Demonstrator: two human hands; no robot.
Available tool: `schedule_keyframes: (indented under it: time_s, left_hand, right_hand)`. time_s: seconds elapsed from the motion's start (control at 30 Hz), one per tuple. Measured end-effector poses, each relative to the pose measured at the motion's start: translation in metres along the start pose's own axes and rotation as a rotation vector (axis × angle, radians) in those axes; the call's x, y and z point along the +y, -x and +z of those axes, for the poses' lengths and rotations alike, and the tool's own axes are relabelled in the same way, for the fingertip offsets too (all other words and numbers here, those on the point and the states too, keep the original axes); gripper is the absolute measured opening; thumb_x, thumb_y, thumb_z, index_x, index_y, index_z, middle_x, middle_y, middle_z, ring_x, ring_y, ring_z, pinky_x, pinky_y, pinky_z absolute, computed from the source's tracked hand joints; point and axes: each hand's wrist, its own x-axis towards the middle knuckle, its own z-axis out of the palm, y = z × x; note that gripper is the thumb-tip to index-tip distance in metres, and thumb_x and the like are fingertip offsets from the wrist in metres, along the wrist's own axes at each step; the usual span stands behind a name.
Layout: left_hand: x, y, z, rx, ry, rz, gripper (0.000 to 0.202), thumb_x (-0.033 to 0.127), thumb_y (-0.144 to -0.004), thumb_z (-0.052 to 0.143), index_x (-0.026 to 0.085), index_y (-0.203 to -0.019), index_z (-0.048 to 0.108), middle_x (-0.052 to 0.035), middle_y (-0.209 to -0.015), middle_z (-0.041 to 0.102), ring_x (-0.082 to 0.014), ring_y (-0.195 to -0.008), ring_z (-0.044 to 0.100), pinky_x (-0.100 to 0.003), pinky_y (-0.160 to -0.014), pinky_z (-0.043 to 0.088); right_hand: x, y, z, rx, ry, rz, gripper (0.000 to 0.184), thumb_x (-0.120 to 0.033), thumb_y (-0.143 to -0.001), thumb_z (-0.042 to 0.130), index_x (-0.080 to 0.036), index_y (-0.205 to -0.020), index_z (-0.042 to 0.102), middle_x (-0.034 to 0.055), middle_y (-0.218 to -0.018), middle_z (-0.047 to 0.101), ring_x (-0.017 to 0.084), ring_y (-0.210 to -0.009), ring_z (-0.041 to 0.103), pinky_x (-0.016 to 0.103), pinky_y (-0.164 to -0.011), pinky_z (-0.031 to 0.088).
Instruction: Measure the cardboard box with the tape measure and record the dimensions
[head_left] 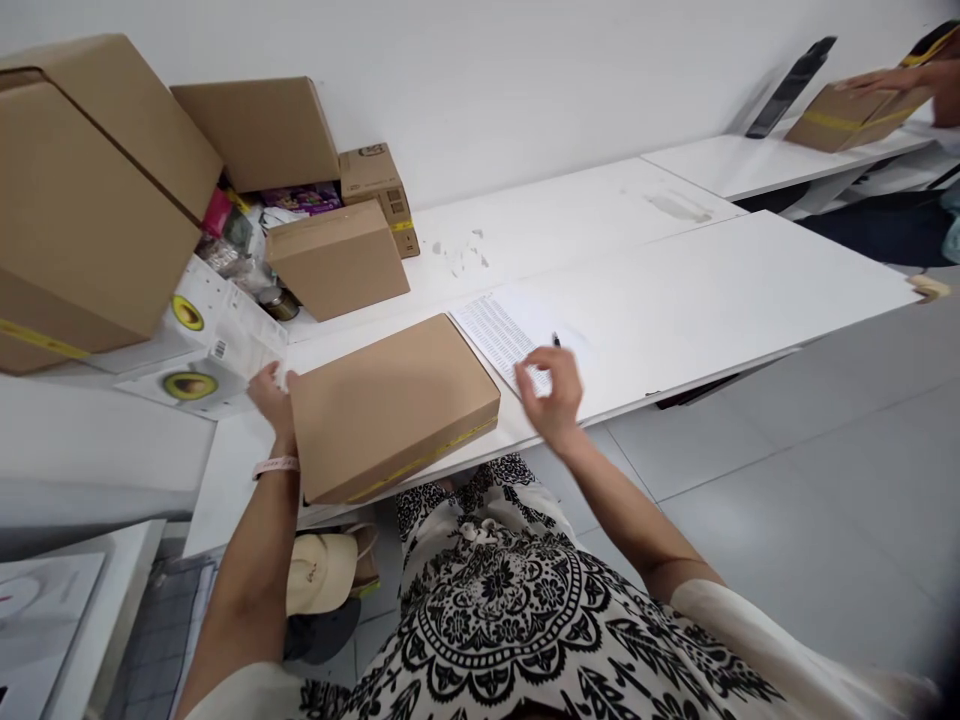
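Note:
A closed, flat cardboard box (397,400) with yellow tape along its near side lies at the table's front edge. My left hand (271,400), a pink band on its wrist, is at the box's left end, thumb against it and fingers apart. Beyond those fingers stand white boxes with avocado pictures (217,350). My right hand (553,395) hovers over a printed sheet (495,335) right of the box, thumb and index finger pinched into a ring. Just behind its knuckles shows the dark end of what looks like a pen (556,340); whether the hand holds it is unclear.
A large cardboard box (90,210) sits on the avocado boxes. An open carton (337,260) with packets stands behind, beside a small taped box (381,195). At far right, another person's hand (874,82) rests on a taped box (847,118) near a black bottle-like object (791,88).

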Motion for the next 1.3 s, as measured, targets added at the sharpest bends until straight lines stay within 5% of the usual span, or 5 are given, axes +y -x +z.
schedule_keyframes:
  time_s: [0.2,0.37,0.63,0.97,1.3]
  left_hand:
    - [0.023,0.012,-0.043,0.583,0.329,0.139,0.017,0.021,-0.089,0.057,0.016,-0.104,0.063,-0.0028,-0.091,0.066,-0.0218,-0.082,0.063,-0.046,-0.080,0.057]
    - [0.151,0.119,-0.040,-0.418,0.612,0.423,0.035,0.013,-0.090,0.057,0.030,-0.120,0.067,-0.0017,-0.109,0.075,-0.0214,-0.097,0.071,-0.040,-0.085,0.062]
    - [0.221,0.163,0.103,-0.829,0.845,-1.089,0.060,0.012,-0.083,0.062,0.025,-0.139,0.048,-0.0141,-0.154,0.048,-0.0265,-0.145,0.043,-0.040,-0.113,0.043]
    - [0.247,0.133,0.170,-0.776,0.813,-1.273,0.038,0.009,-0.089,0.051,0.010,-0.127,0.049,-0.0146,-0.097,0.072,-0.0141,-0.061,0.068,-0.025,-0.057,0.052]
    - [0.252,0.100,0.056,-0.801,1.195,-0.672,0.043,0.036,-0.100,0.048,0.015,-0.137,0.052,-0.0116,-0.089,0.077,-0.0198,-0.062,0.074,-0.032,-0.055,0.064]
  right_hand:
    - [0.106,-0.033,-0.020,-0.478,0.410,0.591,0.037,-0.049,-0.091,0.062,-0.018,-0.110,0.055,0.0114,-0.098,0.070,0.027,-0.088,0.064,0.035,-0.072,0.045]
    - [0.126,-0.027,-0.004,-0.719,0.443,0.527,0.031,-0.019,-0.091,0.053,-0.017,-0.122,0.053,0.0158,-0.110,0.070,0.029,-0.097,0.065,0.035,-0.078,0.043]
    - [0.187,-0.045,-0.013,-0.347,-0.154,0.597,0.051,-0.029,-0.090,0.041,-0.019,-0.140,0.050,0.0022,-0.081,0.059,0.019,-0.072,0.057,0.031,-0.071,0.045]
    - [0.205,-0.041,-0.012,-0.290,-0.452,0.822,0.048,-0.033,-0.073,0.052,-0.020,-0.114,0.071,-0.0011,-0.068,0.056,0.015,-0.062,0.047,0.029,-0.061,0.037]
    - [0.164,-0.057,-0.094,0.056,-0.912,0.671,0.036,-0.044,-0.068,0.057,-0.025,-0.096,0.069,0.0023,-0.071,0.051,0.022,-0.069,0.052,0.047,-0.078,0.049]
